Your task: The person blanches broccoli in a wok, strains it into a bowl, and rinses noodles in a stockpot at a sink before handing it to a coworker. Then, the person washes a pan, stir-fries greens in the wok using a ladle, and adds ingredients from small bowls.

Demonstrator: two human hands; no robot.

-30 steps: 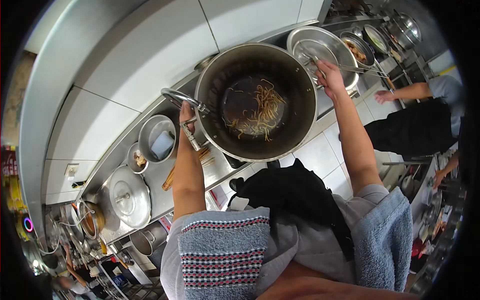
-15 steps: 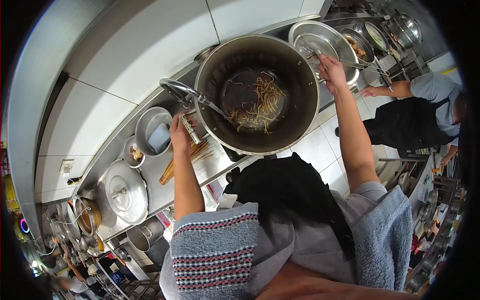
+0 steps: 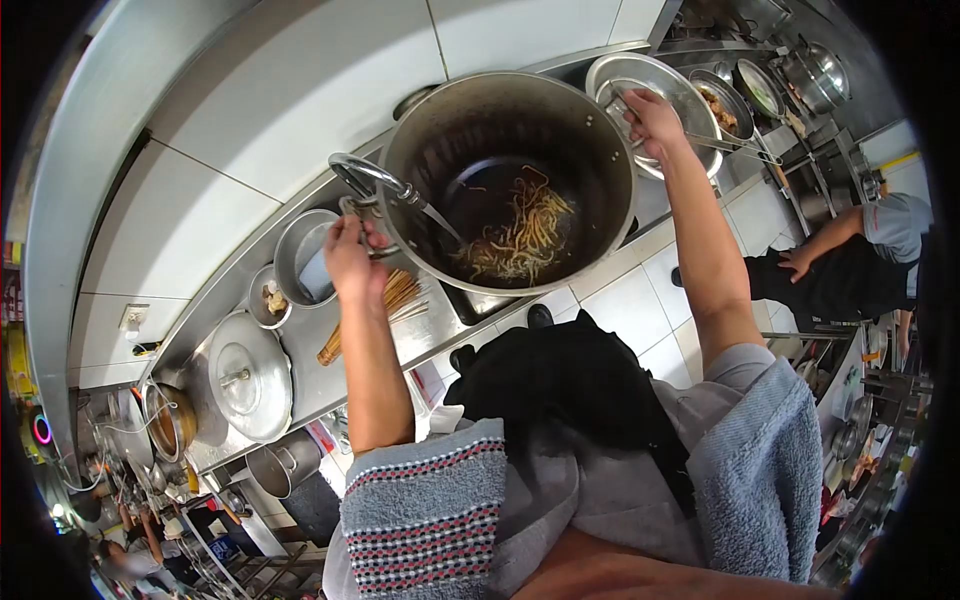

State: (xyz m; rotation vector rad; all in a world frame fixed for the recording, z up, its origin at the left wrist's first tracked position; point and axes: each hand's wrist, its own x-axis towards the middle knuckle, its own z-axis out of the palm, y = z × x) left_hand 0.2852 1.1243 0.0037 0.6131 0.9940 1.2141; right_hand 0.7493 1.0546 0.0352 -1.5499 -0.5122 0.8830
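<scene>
A large deep metal pot [image 3: 500, 115] fills the middle of the view, its mouth tilted toward me. Inside, yellowish noodle-like strands [image 3: 535, 225] lie in dark, shallow liquid. My left hand [image 3: 350, 255] is closed around the handle on the pot's left side. On the opposite side my right hand [image 3: 655, 125] grips the other handle, partly hidden by the fingers. A curved metal faucet [image 3: 385, 178] reaches over the left rim, and water runs from it into the pot.
Left on the steel counter are a bowl [image 3: 300, 240] holding a pale block, a smaller bowl [image 3: 268, 300], a bamboo brush [image 3: 375, 310] and a round lid [image 3: 250, 375]. A steel basin [image 3: 690, 95] stands behind my right hand. A co-worker in an apron [image 3: 825, 275] stands at right.
The pot has tipped a little, its far wall showing more. My left hand has moved slightly up and left with the handle, my right hand slightly up. The co-worker's arm has lowered.
</scene>
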